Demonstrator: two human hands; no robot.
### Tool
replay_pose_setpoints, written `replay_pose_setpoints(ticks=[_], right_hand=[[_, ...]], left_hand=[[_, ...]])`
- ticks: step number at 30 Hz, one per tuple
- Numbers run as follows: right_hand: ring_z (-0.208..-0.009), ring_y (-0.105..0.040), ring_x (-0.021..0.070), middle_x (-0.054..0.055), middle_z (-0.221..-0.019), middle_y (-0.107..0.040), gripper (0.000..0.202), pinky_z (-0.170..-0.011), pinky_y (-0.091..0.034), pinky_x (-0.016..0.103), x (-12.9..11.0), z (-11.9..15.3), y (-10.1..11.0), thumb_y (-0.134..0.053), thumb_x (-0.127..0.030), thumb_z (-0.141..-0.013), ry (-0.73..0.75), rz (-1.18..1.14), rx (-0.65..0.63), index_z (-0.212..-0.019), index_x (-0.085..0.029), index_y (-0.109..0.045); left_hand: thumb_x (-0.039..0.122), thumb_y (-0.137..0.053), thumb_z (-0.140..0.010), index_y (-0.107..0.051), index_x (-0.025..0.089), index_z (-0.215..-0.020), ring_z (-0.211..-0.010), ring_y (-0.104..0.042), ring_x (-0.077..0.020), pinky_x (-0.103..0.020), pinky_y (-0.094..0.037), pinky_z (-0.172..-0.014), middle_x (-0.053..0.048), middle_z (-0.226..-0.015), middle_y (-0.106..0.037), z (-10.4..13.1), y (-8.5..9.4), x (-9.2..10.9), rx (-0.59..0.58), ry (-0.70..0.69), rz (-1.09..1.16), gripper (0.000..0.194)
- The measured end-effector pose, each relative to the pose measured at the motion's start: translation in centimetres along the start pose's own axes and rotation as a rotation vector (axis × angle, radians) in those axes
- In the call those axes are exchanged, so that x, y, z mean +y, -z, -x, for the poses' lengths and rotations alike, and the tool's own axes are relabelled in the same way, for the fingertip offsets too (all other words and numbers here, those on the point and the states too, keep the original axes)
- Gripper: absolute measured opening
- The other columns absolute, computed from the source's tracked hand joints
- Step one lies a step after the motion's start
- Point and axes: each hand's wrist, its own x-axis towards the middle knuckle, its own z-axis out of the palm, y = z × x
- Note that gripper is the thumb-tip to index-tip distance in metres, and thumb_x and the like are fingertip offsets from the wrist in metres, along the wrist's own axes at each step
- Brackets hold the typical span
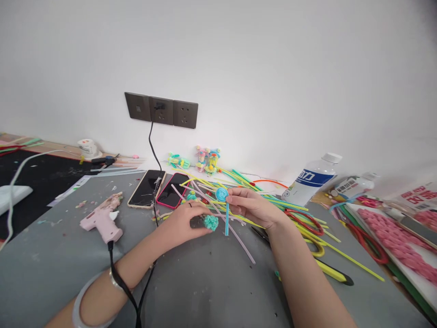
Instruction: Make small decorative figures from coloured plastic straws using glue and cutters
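My right hand [247,205] pinches a blue pipe-cleaner spiral [221,194] between thumb and fingers. Its straight tail [227,221] hangs down, free at the lower end. To the left, my left hand [186,223] is closed around a dark piece that ends in a teal curly tuft [211,222]; the fingers partly hide it, and I cannot tell its kind. The two held things are close together but apart, above the grey table mat [205,282]. Behind the left hand sits a small teal pipe-cleaner piece [191,195]. Loose yellow and lilac pipe cleaners [244,243] lie around and behind both hands.
A pink glue gun [102,218] lies at left, its black cord passing by my left forearm. Two phones [146,189] lie behind. Pipe-cleaner figures [212,160] stand by the wall. At right are a water bottle [310,180], a yellow cutter [332,272] and pink braided pieces [396,237].
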Motion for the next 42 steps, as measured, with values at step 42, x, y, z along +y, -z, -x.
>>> replay_pose_setpoints(ticks=[42], right_hand=[[-0.056,-0.037,0.0123,-0.004,-0.058,-0.047,0.039,-0.057,-0.030,0.028,3.3,-1.3,-7.4,-0.076,-0.053,-0.073,0.303,0.080,0.164,-0.065,-0.020,-0.058]], left_hand=[[0.013,-0.066,-0.078,-0.072,0.023,-0.106,-0.097,-0.065,-0.0200,-0.027,-0.054,-0.077,-0.008,-0.115,-0.062,-0.4,1.2,-0.2,0.528,0.043,0.375,0.030]])
